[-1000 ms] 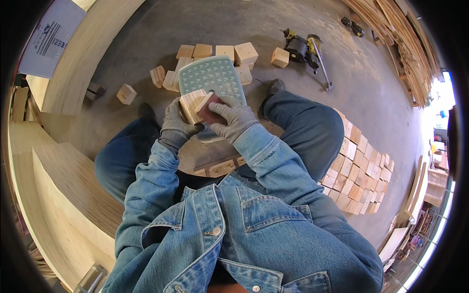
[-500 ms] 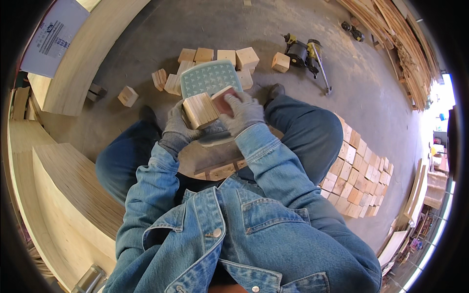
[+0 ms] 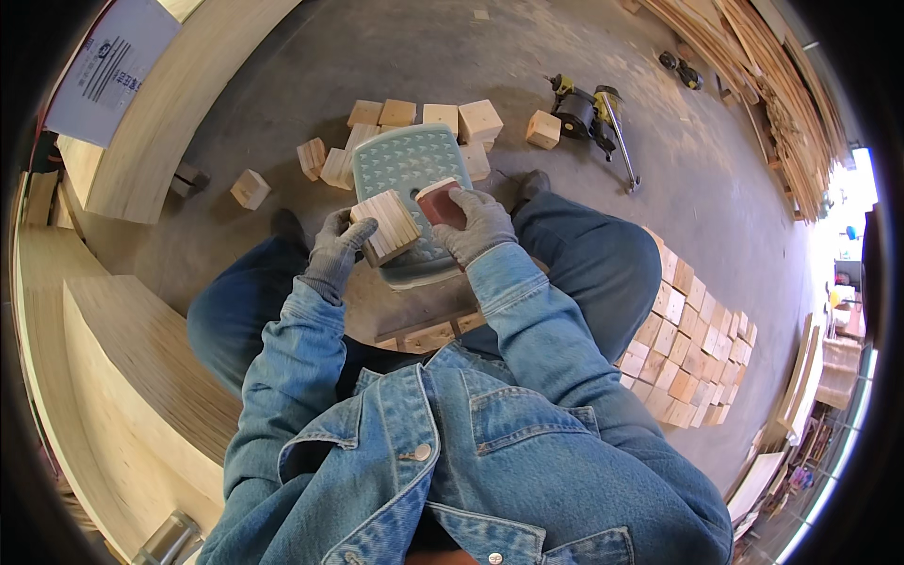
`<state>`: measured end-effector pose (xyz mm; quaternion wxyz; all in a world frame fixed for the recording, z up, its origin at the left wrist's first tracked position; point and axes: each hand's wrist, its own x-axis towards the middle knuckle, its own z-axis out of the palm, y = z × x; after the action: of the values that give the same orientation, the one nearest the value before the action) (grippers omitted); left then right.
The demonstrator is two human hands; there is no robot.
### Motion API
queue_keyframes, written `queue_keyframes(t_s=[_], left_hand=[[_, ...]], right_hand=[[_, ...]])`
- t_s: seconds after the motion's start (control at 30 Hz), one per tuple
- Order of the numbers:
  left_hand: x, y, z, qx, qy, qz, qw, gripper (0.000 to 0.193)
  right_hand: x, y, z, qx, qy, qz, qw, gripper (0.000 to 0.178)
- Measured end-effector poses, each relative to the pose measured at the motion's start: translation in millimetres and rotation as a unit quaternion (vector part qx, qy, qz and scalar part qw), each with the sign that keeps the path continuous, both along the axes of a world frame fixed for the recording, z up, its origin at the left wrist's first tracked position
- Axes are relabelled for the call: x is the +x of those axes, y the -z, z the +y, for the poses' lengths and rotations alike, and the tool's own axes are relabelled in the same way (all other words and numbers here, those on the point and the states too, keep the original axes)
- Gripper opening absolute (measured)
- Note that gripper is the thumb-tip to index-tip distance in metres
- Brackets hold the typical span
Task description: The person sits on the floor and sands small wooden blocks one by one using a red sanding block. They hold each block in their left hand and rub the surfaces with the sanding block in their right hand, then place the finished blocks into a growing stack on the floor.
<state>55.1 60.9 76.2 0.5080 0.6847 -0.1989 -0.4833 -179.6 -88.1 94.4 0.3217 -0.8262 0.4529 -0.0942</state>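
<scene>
The left hand [image 3: 336, 250] grips a striped wooden block [image 3: 391, 217] by its left side, perhaps so the upper face stays free; the right hand [image 3: 480, 226] grips a reddish-brown sanding block [image 3: 439, 205], just apart from it. Both pieces are above the green plastic stool [image 3: 405, 149]. A pale carton [image 3: 113, 71] at upper left carries dark printed writing.

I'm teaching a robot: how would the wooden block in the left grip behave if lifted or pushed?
The wooden block is probably stiff, since it looks like solid wood. Its flat faces suggest sliding rather than rolling. The left grip alone holds it, so it's likely manageable one-handed.
</scene>
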Motion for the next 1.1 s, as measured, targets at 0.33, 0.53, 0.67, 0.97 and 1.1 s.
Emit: queue_keyframes(t_s=[0.33, 0.53, 0.67, 0.97, 1.1], left_hand=[[-19.7, 3.8, -7.0, -0.142, 0.069, -0.159, 0.974, 0.097], [-26.1, 12.2, -19.9, -0.194, 0.053, -0.375, 0.905, 0.104], [-30.9, 17.7, -24.9, -0.167, 0.046, -0.441, 0.881, 0.112], [-38.6, -5.5, -27.2, -0.107, 0.076, -0.230, 0.964, 0.125], [-40.3, -1.5, -24.4, -0.075, 0.050, -0.172, 0.981, 0.126]], right_hand=[[-5.8, 7.3, -4.9, -0.035, 0.039, -0.030, 0.998, 0.073], [-8.8, 8.3, -9.5, -0.028, 0.076, -0.035, 0.996, 0.074], [-11.2, 10.9, -13.1, -0.030, 0.083, -0.036, 0.995, 0.074], [-5.9, 5.7, -7.0, -0.058, 0.064, -0.097, 0.991, 0.070], [-7.9, 11.5, -8.9, -0.041, 0.070, -0.076, 0.994, 0.070]])
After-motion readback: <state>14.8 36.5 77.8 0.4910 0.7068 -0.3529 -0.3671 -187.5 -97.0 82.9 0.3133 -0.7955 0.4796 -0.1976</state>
